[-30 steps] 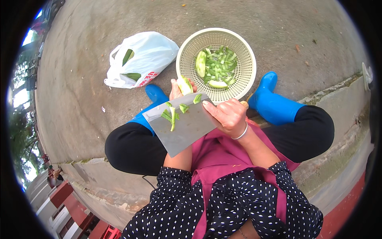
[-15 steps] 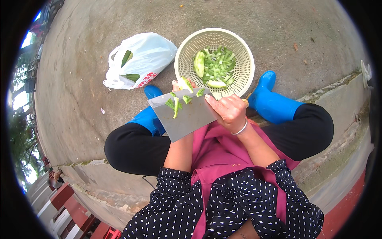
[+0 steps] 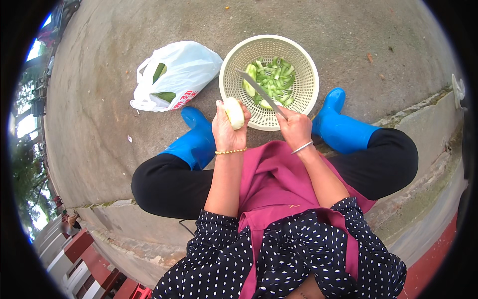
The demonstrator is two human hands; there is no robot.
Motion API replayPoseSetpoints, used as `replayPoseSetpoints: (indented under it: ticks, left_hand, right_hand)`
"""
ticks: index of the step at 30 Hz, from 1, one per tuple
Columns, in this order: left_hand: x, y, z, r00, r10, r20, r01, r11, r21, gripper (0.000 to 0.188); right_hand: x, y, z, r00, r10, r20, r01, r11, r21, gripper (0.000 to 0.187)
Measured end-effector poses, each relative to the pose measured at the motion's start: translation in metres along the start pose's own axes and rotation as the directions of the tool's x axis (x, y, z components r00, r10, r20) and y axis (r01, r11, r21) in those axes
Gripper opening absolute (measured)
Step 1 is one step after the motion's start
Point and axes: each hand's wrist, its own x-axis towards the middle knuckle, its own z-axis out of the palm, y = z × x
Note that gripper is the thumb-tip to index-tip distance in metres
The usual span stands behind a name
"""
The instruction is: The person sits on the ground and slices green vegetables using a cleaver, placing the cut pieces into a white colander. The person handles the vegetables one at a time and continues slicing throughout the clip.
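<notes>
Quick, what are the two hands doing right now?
Left hand: closed around a pale, peeled vegetable.
Right hand: closed, holding a cleaver, its blade seen nearly edge-on.

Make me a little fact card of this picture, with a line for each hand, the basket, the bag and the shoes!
Left hand: holding a peeled pale-green vegetable
Right hand: gripping a cleaver, blade seen nearly edge-on
Basket: cream plastic colander with chopped green pieces and larger pale-green chunks
Bag: white plastic carrier bag, dark-green vegetables showing through its openings
Shoes: blue rubber boots
</notes>
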Motion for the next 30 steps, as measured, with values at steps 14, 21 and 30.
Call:
replayPoseSetpoints:
  ticks: [14, 21, 30]
  left_hand:
    - [0.110, -0.076, -0.042, 0.951, -0.163, -0.262, 0.284, 0.794, 0.537, 0.028]
    - [0.138, -0.081, -0.074, 0.828, 0.560, -0.028, -0.126, 0.235, 0.964, 0.046]
    - [0.064, -0.073, 0.016, 0.608, -0.213, 0.765, -0.755, -0.455, 0.472, 0.043]
  right_hand:
    - [0.024, 0.009, -0.033, 0.984, 0.087, -0.156, -0.096, 0.994, -0.053, 0.030]
    - [0.022, 0.022, -0.036, 0.999, 0.039, -0.015, -0.041, 0.898, -0.438, 0.041]
    - [0.014, 0.016, -0.028, 0.965, -0.240, 0.108, 0.260, 0.809, -0.527, 0.030]
